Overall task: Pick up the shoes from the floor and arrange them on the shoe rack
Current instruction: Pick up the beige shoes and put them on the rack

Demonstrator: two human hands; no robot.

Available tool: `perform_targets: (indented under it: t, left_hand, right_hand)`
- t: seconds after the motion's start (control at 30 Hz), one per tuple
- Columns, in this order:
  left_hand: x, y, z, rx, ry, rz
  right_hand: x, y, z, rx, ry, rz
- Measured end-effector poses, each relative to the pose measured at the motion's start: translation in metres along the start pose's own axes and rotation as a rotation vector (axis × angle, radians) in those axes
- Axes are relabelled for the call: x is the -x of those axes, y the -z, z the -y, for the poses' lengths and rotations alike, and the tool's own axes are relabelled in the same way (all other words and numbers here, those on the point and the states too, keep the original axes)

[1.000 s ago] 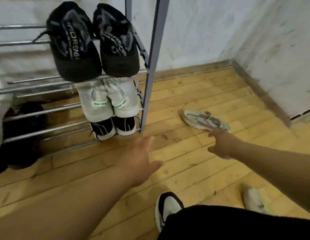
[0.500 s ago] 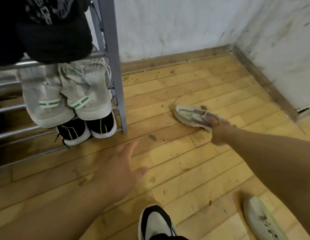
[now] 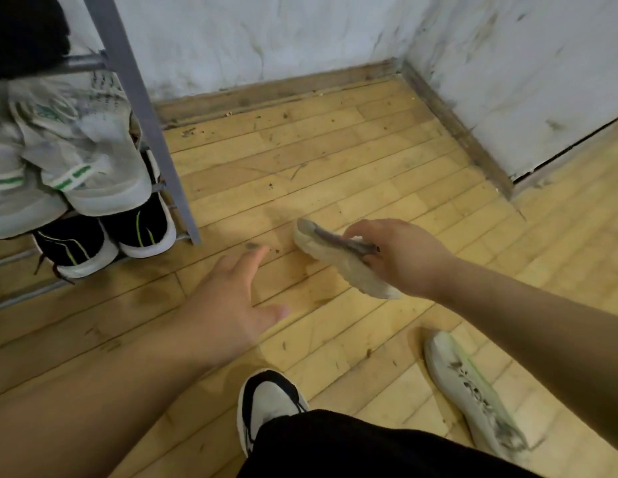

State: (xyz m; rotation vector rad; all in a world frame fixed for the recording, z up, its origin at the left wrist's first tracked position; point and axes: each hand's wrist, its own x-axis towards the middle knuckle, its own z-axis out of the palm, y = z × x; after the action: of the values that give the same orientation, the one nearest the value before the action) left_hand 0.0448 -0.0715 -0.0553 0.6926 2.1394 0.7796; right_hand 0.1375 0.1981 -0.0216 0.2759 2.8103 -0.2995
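Shoe (image 3: 335, 267) pinched in right grip (image 3: 404, 257), left grip (image 3: 228, 305) spread, rack (image 3: 138, 98) beside, sneaker (image 3: 473, 391) on floor

Shoe rack (image 3: 142, 108) cut off left and top; held shoe (image 3: 335, 263) partly hidden behind right hand (image 3: 404, 257).

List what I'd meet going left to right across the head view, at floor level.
Black shoes on the rack → left hand → pale shoe, gripped by the right hand → greenish shoe on the floor.
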Motion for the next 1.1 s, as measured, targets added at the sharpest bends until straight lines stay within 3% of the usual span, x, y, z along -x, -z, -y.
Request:
perform_targets:
  t: [0.2,0.33,0.43,0.6,0.77,0.93,1.1]
  left_hand:
    - [0.056,0.068,-0.023,-0.254,-0.014,0.052]
    - [0.149,0.154,-0.005,-0.51,0.048,0.116]
    - [0.243,0.222,0.017,-0.571,0.175,0.039]
    - [0.405,0.293,0.085,-0.45,0.465,-0.238]
    - [0.529,0.285,0.178,-0.156,0.592,-0.55]
    - [0.583,0.236,0.284,0.081,0.678,-0.691]
    - [0.582,0.196,0.372,0.252,0.76,-0.758]
  right_hand:
    - [0.018,0.079,0.096,0.032,0.224,0.156]
    - [0.019,0.127,0.211,0.037,0.469,0.133]
    - [0.024,0.145,0.311,0.108,0.721,0.16]
    - [0.044,0.147,0.477,0.138,0.992,0.145]
    - [0.062,0.118,0.623,0.071,1.106,0.073]
    - [0.075,0.056,0.738,0.11,1.209,0.077]
    - [0.053,-0.011,0.79,0.187,1.189,0.139]
